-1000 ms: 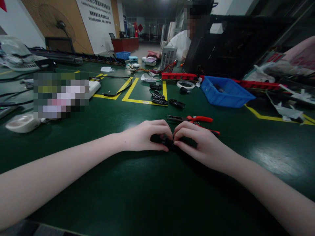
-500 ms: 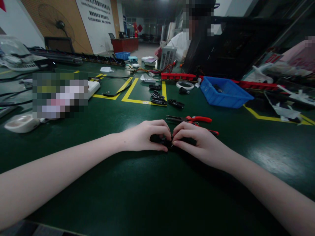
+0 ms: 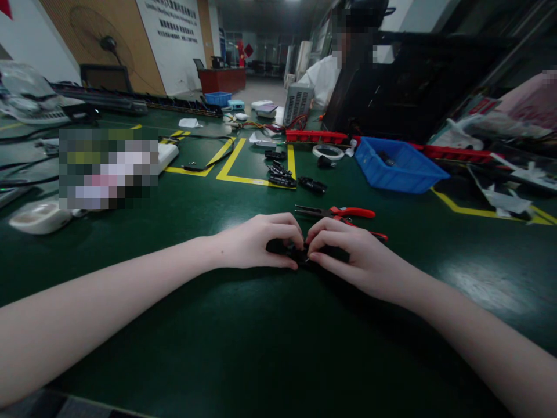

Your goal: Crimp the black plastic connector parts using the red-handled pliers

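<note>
My left hand [image 3: 256, 241] and my right hand [image 3: 348, 252] meet fingertip to fingertip on the dark green table [image 3: 243, 348]. Both are curled round a small black part [image 3: 296, 253] that lies low on the table surface between them. Most of that part is hidden under my fingers. Just behind my right hand lie red-handled pliers [image 3: 343, 212], untouched.
Several small black connectors [image 3: 282, 174] lie on a yellow floor-tape line further back. A blue bin [image 3: 398, 164] stands at the right, a white roll [image 3: 327, 151] beside it. A white device [image 3: 37, 216] sits at the left. Another person [image 3: 324, 75] sits across the table.
Both hands stay pinched on the black part in nearly the same spot; only the fingers shift slightly. The person across the table has drawn a hand back.
</note>
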Available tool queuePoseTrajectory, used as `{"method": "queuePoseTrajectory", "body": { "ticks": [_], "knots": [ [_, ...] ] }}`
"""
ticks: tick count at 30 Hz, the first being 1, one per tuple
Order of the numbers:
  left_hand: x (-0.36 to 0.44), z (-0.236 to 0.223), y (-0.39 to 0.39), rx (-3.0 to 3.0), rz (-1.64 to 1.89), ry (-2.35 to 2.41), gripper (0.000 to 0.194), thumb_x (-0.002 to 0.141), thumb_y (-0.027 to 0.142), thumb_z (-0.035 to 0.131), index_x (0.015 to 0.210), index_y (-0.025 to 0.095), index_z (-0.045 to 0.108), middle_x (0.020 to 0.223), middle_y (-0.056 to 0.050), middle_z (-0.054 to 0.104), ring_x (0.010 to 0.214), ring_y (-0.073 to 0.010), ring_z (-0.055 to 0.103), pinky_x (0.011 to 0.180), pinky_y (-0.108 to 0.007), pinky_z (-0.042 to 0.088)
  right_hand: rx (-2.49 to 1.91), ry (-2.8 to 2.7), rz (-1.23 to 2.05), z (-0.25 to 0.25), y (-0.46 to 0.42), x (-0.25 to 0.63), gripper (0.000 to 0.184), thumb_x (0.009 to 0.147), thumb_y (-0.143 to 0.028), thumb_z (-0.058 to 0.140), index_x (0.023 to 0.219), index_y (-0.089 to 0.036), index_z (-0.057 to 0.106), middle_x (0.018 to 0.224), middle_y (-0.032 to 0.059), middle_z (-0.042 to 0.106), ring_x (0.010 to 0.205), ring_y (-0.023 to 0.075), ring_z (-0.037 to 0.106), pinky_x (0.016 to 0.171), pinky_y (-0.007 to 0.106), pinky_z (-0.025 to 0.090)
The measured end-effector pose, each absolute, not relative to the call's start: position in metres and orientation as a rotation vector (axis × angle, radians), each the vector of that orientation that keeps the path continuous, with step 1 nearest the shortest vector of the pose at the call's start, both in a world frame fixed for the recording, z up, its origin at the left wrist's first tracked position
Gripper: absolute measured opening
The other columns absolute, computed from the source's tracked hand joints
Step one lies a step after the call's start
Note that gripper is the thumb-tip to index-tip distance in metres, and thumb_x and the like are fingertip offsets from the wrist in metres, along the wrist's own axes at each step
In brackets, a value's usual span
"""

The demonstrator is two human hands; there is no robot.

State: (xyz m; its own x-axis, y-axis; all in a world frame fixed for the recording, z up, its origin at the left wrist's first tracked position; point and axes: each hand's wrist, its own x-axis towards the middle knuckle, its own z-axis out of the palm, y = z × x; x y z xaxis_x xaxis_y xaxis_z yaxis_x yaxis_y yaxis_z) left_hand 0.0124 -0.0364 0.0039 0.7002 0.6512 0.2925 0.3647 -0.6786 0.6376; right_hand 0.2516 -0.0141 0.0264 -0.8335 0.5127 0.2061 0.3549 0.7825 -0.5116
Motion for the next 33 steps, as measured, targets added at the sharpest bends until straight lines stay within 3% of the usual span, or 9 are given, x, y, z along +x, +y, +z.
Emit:
{"method": "queuePoseTrajectory", "body": {
  "ticks": [6, 15, 21, 28, 33],
  "knots": [
    [0.012, 0.003, -0.036, 2.376, 0.694, 0.769, 0.019, 0.086, 0.023, 0.074, 0.103, 0.018, 0.067, 0.114, -0.008, 0.060, 0.104, -0.0220, 0.063, 0.090, -0.036, 0.054, -0.638, -2.709, 0.397, 0.027, -0.025, 0.247, 0.013, 0.091, -0.015, 0.055, 0.087, -0.021, 0.065, 0.100, 0.0068, 0.065, 0.090, 0.0212, 0.063, 0.081, 0.039, 0.051],
    [0.014, 0.003, -0.037, 2.366, 0.674, 0.783, 0.018, 0.086, 0.024, 0.073, 0.102, 0.019, 0.067, 0.113, -0.008, 0.059, 0.104, -0.0221, 0.061, 0.091, -0.037, 0.053, -0.679, -2.744, 0.336, 0.028, -0.029, 0.244, 0.011, 0.090, -0.017, 0.060, 0.084, -0.021, 0.069, 0.095, 0.0063, 0.066, 0.088, 0.0220, 0.063, 0.078, 0.039, 0.051],
    [0.015, 0.003, -0.039, 2.409, 0.697, 0.798, 0.015, 0.086, 0.025, 0.072, 0.099, 0.018, 0.069, 0.111, -0.008, 0.056, 0.103, -0.0223, 0.060, 0.091, -0.037, 0.053, -0.588, -2.791, 0.081, 0.026, -0.029, 0.245, 0.013, 0.091, -0.016, 0.058, 0.087, -0.020, 0.070, 0.097, 0.0077, 0.067, 0.095, 0.0253, 0.062, 0.089, 0.046, 0.048],
    [0.013, 0.002, -0.037, 2.402, 0.685, 0.829, 0.022, 0.086, 0.032, 0.073, 0.104, 0.019, 0.069, 0.109, -0.007, 0.056, 0.100, -0.0222, 0.060, 0.087, -0.037, 0.053, -0.703, -2.624, 0.355, 0.017, -0.026, 0.244, 0.015, 0.093, -0.019, 0.055, 0.086, -0.022, 0.068, 0.093, 0.0048, 0.067, 0.091, 0.0215, 0.063, 0.095, 0.047, 0.045],
    [0.012, 0.001, -0.037, 2.400, 0.673, 0.836, 0.025, 0.087, 0.034, 0.072, 0.106, 0.019, 0.067, 0.111, -0.007, 0.055, 0.099, -0.0214, 0.060, 0.085, -0.035, 0.053, -0.762, -2.532, 0.411, 0.016, -0.029, 0.241, 0.014, 0.093, -0.019, 0.057, 0.084, -0.022, 0.068, 0.092, 0.0052, 0.069, 0.089, 0.0220, 0.063, 0.090, 0.046, 0.046]
  ]
}}
